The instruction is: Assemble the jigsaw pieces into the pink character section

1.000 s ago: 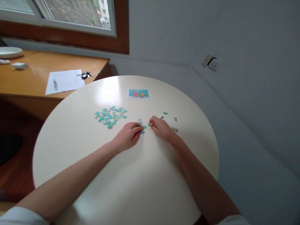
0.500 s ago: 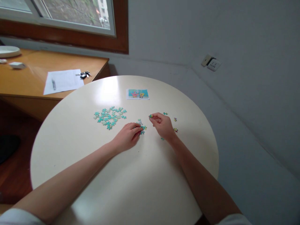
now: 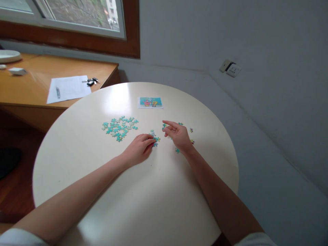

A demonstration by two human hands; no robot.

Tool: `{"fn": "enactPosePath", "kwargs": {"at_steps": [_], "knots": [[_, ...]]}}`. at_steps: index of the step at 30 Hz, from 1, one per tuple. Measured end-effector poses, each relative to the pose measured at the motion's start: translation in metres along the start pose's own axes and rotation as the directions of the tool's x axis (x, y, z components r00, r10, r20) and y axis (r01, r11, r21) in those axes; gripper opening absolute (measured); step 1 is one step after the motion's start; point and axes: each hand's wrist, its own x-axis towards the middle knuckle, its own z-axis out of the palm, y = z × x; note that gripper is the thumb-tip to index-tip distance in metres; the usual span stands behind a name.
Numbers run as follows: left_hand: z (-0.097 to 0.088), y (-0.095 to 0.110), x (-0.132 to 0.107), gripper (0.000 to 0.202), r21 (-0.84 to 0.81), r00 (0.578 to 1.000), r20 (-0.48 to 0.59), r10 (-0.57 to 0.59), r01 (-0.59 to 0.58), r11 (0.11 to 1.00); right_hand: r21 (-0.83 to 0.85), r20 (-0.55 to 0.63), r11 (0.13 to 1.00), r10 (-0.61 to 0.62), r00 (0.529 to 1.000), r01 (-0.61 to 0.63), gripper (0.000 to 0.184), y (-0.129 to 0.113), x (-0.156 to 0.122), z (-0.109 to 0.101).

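My left hand (image 3: 141,147) rests on the round white table with its fingers curled onto a small cluster of jigsaw pieces (image 3: 153,133). Its fingertips hide part of that cluster. My right hand (image 3: 179,136) hovers just to the right, index finger stretched out and apart from the thumb. A green jigsaw piece (image 3: 164,126) shows right at its fingertips, lying on the table as far as I can see. Loose pieces lie around the right hand, among them a teal one (image 3: 177,150) below it and a pale one (image 3: 191,130) beyond it.
A spread pile of teal pieces (image 3: 120,127) lies left of my hands. Farther back is a printed cartoon picture (image 3: 150,102). A wooden desk (image 3: 36,82) adjoins the table on the left, holding a paper sheet (image 3: 69,89) and keys (image 3: 91,81). Walls stand behind and right.
My right hand has let go of the green piece, and its index finger has lifted away from the thumb. My left hand stays on the cluster.
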Motion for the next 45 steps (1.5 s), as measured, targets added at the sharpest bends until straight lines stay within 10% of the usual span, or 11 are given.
{"fn": "enactPosePath", "kwargs": {"at_steps": [26,45], "knots": [[-0.002,-0.003,0.0,0.032,-0.028,0.999,0.012,0.037,-0.037,0.999,-0.188,0.328,0.982,0.086,0.941,-0.024,0.017,0.013,-0.003,-0.002],[0.0,-0.004,-0.001,0.031,-0.02,1.0,0.01,0.027,-0.027,0.999,-0.351,0.266,0.934,0.164,0.95,-0.063,0.006,0.008,-0.006,0.001]]}}
